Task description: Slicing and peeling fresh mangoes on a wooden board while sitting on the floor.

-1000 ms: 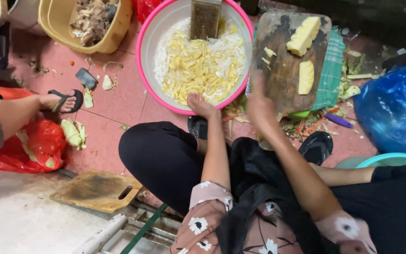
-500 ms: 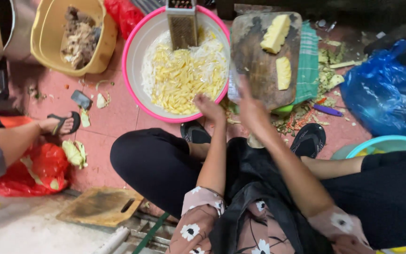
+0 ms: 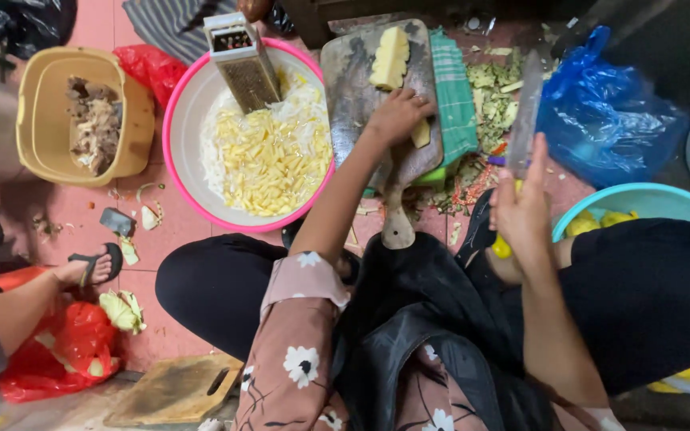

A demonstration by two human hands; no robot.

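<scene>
Our left hand (image 3: 395, 116) presses a firm, probably slippery yellow chunk (image 3: 421, 133) at the cutting board's (image 3: 353, 88) four o'clock, fingers curled over it, while our right hand (image 3: 521, 209) grips the knife (image 3: 526, 112) by its handle.

Pink floral sleeves (image 3: 293, 319), black trousers (image 3: 217, 287), dark sandals (image 3: 481, 231)

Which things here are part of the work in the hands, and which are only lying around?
In use:
- left hand on a yellow piece
- right hand holding the knife
- cutting board with a yellow block
- pink basin of cut strips, grater

Lying about:
- yellow tub
- blue bag
- red bag
- spare wooden board
</scene>
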